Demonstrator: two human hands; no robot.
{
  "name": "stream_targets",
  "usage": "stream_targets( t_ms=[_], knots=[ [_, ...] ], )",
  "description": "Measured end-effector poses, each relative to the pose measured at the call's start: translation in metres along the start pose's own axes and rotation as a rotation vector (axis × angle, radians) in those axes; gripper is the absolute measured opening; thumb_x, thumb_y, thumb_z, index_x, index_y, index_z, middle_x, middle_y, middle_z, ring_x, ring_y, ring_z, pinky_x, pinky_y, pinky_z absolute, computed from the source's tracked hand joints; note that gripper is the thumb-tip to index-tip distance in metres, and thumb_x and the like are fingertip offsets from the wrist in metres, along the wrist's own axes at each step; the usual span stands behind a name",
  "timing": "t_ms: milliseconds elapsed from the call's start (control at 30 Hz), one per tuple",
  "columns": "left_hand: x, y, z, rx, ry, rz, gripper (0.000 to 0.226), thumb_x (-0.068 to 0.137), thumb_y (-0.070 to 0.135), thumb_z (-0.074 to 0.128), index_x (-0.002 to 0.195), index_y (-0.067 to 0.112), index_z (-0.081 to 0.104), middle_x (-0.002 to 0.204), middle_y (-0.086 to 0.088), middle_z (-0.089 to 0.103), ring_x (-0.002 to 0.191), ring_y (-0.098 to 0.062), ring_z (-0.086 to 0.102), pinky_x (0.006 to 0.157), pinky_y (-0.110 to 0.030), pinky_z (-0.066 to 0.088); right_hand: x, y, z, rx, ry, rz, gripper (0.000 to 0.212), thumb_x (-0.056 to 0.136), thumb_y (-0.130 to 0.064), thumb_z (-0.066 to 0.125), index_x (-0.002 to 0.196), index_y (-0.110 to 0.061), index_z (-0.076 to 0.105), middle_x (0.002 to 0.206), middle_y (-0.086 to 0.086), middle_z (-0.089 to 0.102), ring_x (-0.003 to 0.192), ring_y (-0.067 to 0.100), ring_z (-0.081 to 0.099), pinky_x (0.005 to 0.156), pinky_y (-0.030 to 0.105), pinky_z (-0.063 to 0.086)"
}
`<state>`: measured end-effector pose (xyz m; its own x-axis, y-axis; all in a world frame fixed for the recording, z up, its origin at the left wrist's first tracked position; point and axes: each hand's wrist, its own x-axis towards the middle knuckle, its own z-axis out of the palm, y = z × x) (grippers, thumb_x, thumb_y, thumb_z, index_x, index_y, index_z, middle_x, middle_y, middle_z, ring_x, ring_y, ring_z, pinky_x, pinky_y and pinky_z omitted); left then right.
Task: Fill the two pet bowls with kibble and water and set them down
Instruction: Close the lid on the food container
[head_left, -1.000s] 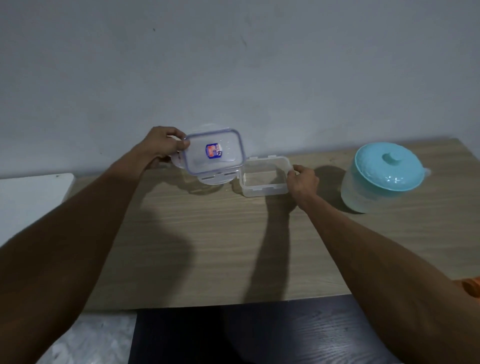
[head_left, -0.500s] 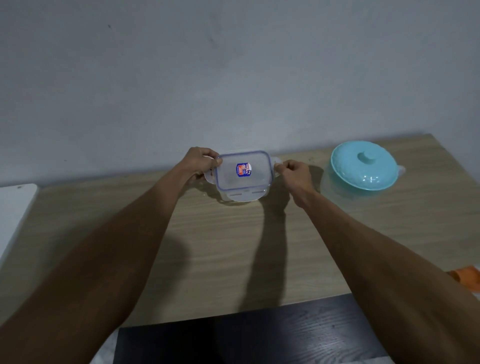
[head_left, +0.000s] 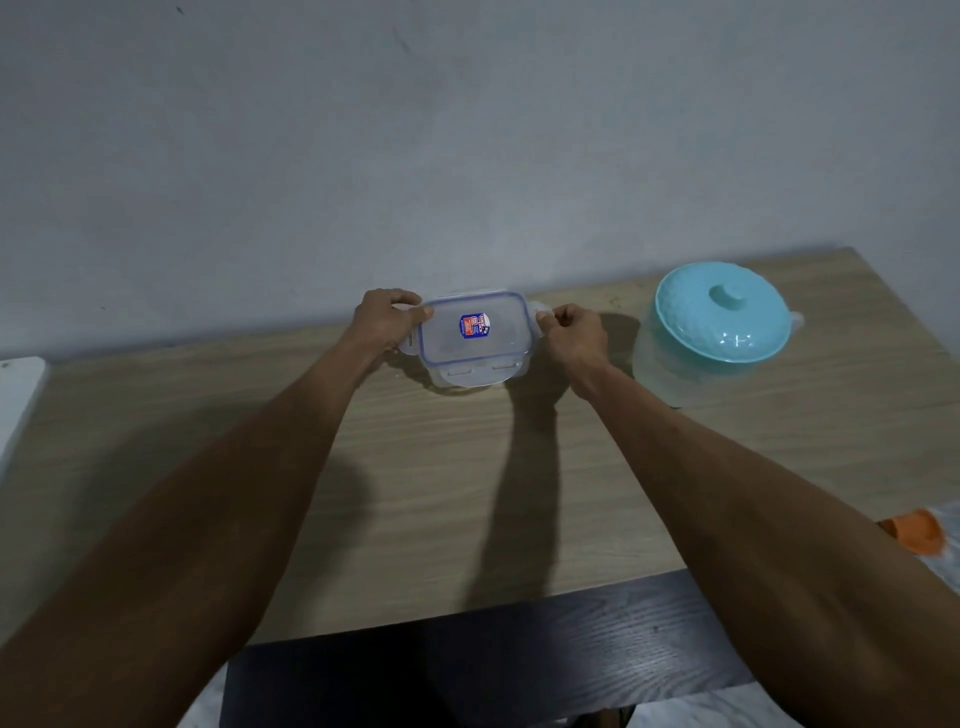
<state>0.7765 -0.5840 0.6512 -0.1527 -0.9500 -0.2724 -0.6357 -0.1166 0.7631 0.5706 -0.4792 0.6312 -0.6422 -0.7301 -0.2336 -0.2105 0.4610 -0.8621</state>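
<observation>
Wood-grain bench (head_left: 467, 493) runs under everything and on past the fingers to the wall. Well to the right of the right-hand fingers stands a pale translucent jug (head_left: 675, 374), upright on the bench, capped by a teal lid (head_left: 722, 312); water level not readable through the wall. Between the two sets of fingers sits the clear container (head_left: 475, 338), rectangular, resting on the bench, its blue-rimmed lid (head_left: 498, 348) lying flat on top. Looks empty; no kibble in view anywhere. Left hand (head_left: 387, 325) holds the container's left end, fingers (head_left: 415, 313) curled narrow, thumb on the lid edge over the left flap (head_left: 409, 345). Right hand (head_left: 574, 332) is at the right end, fingers (head_left: 558, 314) pinched tight on something pale at the lid's right edge, probably a flap, partly hidden. Near flap (head_left: 478, 370) hangs toward the wearer, below both sets of fingers. Small blue and red label (head_left: 474, 326) midway between them. Judgement: step in hand is working the lid's end latches, early in the task, nothing filled or set down yet. Next move calls for even pressure at both ends, container kept flat.
</observation>
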Motion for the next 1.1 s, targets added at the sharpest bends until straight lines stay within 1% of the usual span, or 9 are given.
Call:
stream_targets(
  t_ms=[67,133,233,367,467,567,867,967,1100],
  knots=[
    [-0.007,0.001,-0.004,0.093,0.019,0.065,0.052,0.088,0.034,0.07,0.133,0.012,0.058,0.129,-0.015,0.06,0.111,-0.027,0.06,0.085,-0.03,0.049,0.002,0.0,-0.002,-0.116,0.016,-0.054,0.029,0.091,-0.032,0.064,0.11,-0.01,0.065,0.118,0.013,0.064,0.105,0.027,0.061,0.091,0.033,0.045],
    [-0.014,0.004,-0.01,0.178,0.022,0.203,0.062,0.085,0.039,0.073,0.138,0.014,0.053,0.132,-0.011,0.056,0.118,-0.024,0.055,0.088,-0.028,0.043,0.001,-0.005,-0.007,-0.267,-0.018,-0.191,0.051,0.089,-0.039,0.064,0.131,-0.012,0.055,0.139,0.013,0.048,0.125,0.03,0.051,0.103,0.038,0.042],
    [-0.022,0.009,-0.02,0.473,-0.136,0.373,0.09,0.069,0.051,0.082,0.144,0.017,0.045,0.144,-0.008,0.046,0.132,-0.025,0.045,0.107,-0.038,0.04,0.002,-0.017,-0.013,-0.554,-0.235,-0.479,0.089,0.079,-0.054,0.071,0.15,-0.016,0.033,0.158,0.011,0.028,0.144,0.03,0.03,0.114,0.047,0.033],
    [-0.029,0.013,-0.014,0.819,-0.268,0.452,0.103,0.055,0.063,0.084,0.137,0.015,0.044,0.137,-0.005,0.049,0.127,-0.027,0.046,0.098,-0.041,0.044,0.004,-0.033,-0.004,-0.998,-0.526,-0.661,0.127,0.065,-0.068,0.076,0.158,-0.02,0.004,0.167,0.004,0.004,0.154,0.025,0.004,0.121,0.051,0.019],
    [-0.032,0.007,-0.005,0.822,-0.244,0.459,0.104,0.057,0.061,0.084,0.137,0.011,0.041,0.136,-0.007,0.048,0.123,-0.027,0.048,0.095,-0.04,0.044,0.009,-0.036,0.007,-1.087,-0.6,-0.676,0.133,0.064,-0.063,0.08,0.157,-0.018,-0.002,0.167,0.006,0.0,0.154,0.029,0.001,0.121,0.052,0.02],
    [-0.033,0.005,0.0,0.836,-0.215,0.46,0.105,0.061,0.062,0.081,0.14,0.009,0.037,0.139,-0.008,0.046,0.122,-0.028,0.049,0.094,-0.04,0.045,0.014,-0.037,0.013,-1.108,-0.602,-0.685,0.138,0.059,-0.063,0.083,0.157,-0.015,-0.001,0.165,0.008,0.008,0.151,0.032,0.011,0.118,0.051,0.028],
    [-0.04,0.008,0.008,0.917,-0.134,0.483,0.096,0.071,0.051,0.078,0.142,0.004,0.033,0.139,-0.014,0.044,0.123,-0.029,0.047,0.095,-0.04,0.043,0.01,-0.032,0.015,-1.09,-0.508,-0.758,0.122,0.065,-0.048,0.084,0.156,-0.013,0.01,0.154,0.007,0.028,0.138,0.031,0.03,0.103,0.046,0.045],
    [-0.038,0.009,0.008,0.941,-0.138,0.483,0.096,0.071,0.051,0.078,0.142,0.005,0.033,0.139,-0.013,0.044,0.123,-0.029,0.047,0.096,-0.04,0.042,0.012,-0.031,0.015,-1.102,-0.51,-0.764,0.121,0.066,-0.047,0.084,0.156,-0.013,0.009,0.154,0.007,0.027,0.139,0.031,0.029,0.103,0.046,0.045],
    [-0.028,0.024,0.003,1.015,-0.245,0.452,0.112,0.061,0.059,0.082,0.146,0.011,0.027,0.143,-0.009,0.041,0.129,-0.028,0.043,0.102,-0.047,0.039,0.02,-0.045,0.014,-1.179,-0.611,-0.721,0.129,0.064,-0.053,0.084,0.157,-0.018,0.001,0.159,0.006,0.022,0.143,0.033,0.027,0.111,0.05,0.035]
  ],
)
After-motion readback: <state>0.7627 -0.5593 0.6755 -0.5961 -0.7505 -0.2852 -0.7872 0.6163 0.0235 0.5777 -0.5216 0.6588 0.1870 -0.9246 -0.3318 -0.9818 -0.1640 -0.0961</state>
